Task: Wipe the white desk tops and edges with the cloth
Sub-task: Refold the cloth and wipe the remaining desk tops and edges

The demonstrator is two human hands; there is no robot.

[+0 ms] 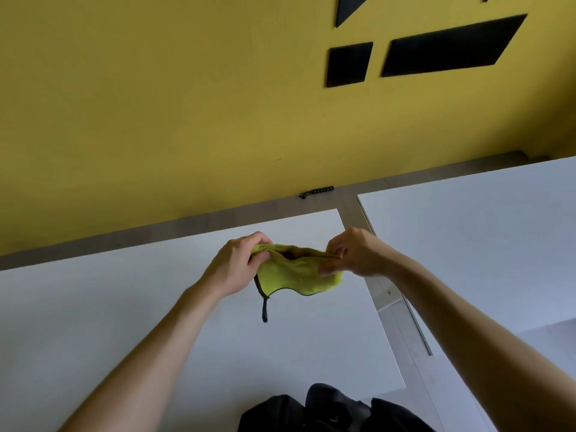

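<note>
A yellow-green cloth [296,272] with a dark trim and a small hanging loop is held in the air over the white desk top [124,307] in front of me. My left hand [240,263] grips its left end with curled fingers. My right hand [352,254] pinches its right end between thumb and fingers. The cloth sags bunched between both hands. A second white desk top [483,229] lies to the right, across a narrow gap.
A yellow partition wall [156,120] with black geometric panels [452,45] rises behind the desks, edged by a grey-brown strip. A metal rail [392,304] runs in the gap between the desks. Dark clothing [327,410] shows at the bottom edge.
</note>
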